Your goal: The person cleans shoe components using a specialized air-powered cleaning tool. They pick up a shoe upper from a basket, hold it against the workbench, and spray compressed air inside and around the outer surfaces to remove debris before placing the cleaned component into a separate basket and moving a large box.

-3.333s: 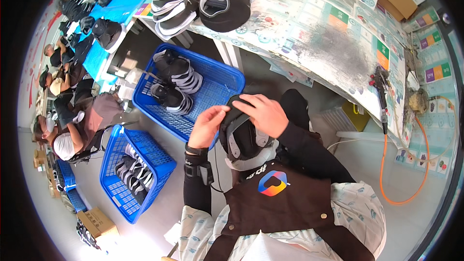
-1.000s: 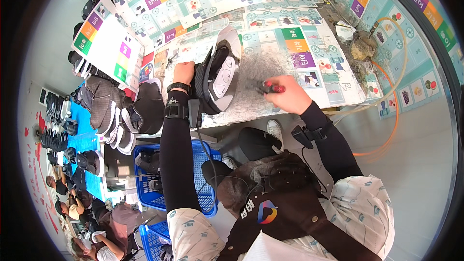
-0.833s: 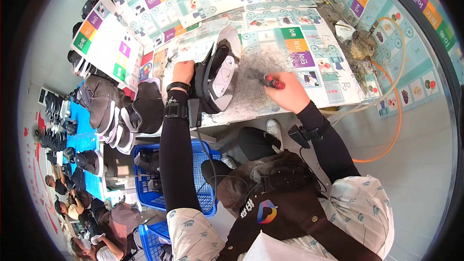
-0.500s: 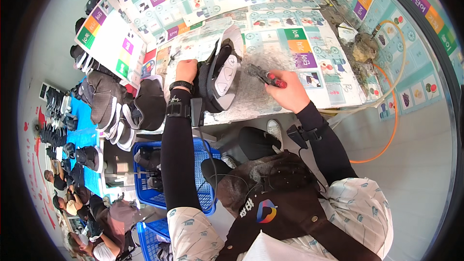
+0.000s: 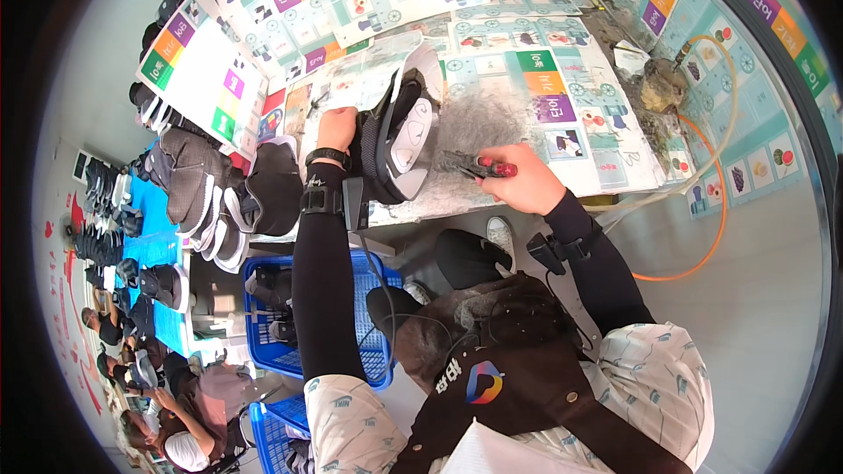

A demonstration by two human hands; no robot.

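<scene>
Shoe (image 5: 399, 136), black with grey-white panels, is standing on edge on tabletop (image 5: 527, 96), sole turned away from you. Your left hand (image 5: 337, 129) is gripping its left side, fingers curled around upper, steadying it. Your right hand (image 5: 524, 180) is sitting just right of shoe, closed around red-handled tool (image 5: 479, 165), tip pointing at shoe's lower part. Blue basket (image 5: 373, 333) is sitting below tabletop, by your left arm.

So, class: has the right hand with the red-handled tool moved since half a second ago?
Hardly: the right hand holds the tool by the shoe, at the same printed squares on the table.
</scene>
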